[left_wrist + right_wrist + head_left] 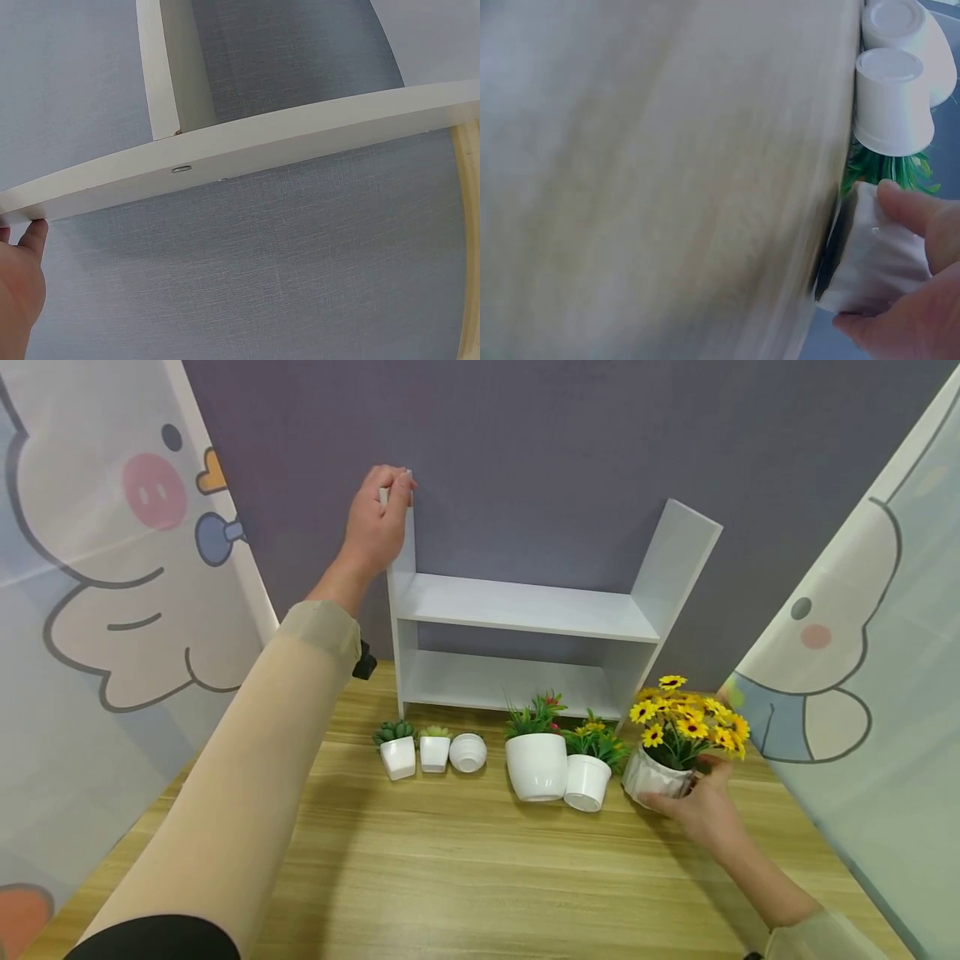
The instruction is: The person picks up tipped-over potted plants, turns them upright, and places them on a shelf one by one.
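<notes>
My left hand (378, 522) grips the top of the left side panel of a white two-tier shelf (525, 606), which stands against the grey backdrop. In the left wrist view, the fingertips (34, 236) bend over the edge of that panel (247, 150). At the shelf's front right corner, my right hand (705, 810) holds a ribbed white pot of yellow flowers (656, 777), thumb on one side and fingers on the other. The right wrist view shows the same pot (877, 259) between thumb and fingers, its base close to the tabletop.
A large white potted plant (537, 767) and a smaller one (587, 782) stand left of the flowers. Farther left are two small succulents, one dark green (397, 757), one pale (434, 752), and a round white pot (468, 752). Cartoon curtains (135, 568) hang at both sides of the wooden table (480, 877).
</notes>
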`<control>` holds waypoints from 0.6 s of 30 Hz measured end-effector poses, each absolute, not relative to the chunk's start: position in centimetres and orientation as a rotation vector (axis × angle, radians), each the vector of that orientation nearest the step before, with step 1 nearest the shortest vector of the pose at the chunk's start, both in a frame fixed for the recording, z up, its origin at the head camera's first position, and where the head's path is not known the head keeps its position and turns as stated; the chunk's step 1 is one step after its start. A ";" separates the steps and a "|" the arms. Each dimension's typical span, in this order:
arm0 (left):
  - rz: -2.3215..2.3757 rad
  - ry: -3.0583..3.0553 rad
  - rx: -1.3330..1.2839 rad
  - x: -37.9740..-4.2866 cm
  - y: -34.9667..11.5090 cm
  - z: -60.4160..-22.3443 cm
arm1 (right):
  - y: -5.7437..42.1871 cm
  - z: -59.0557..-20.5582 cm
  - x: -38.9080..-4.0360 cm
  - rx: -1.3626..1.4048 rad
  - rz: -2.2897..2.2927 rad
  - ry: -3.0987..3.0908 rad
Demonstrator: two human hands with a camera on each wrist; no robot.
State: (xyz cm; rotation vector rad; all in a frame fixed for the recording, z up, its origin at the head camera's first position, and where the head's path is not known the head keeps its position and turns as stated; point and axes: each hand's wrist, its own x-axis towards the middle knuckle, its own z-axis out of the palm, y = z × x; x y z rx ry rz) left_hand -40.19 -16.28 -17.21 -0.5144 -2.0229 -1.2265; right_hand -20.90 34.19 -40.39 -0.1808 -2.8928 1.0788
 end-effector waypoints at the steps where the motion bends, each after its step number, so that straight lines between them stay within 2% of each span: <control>1: -1.227 -2.024 -0.511 -40.2 -16.3 -17.2 | 34.2 -40.5 -20.9 -0.159 1.053 -2.900; 7: -1.218 -2.024 -0.518 -40.3 -16.2 -17.3 | 34.0 -41.2 -20.8 0.026 0.967 -2.863; 18: -1.225 -2.017 -0.523 -40.3 -16.3 -17.2 | 34.4 -41.1 -20.9 0.163 1.013 -2.842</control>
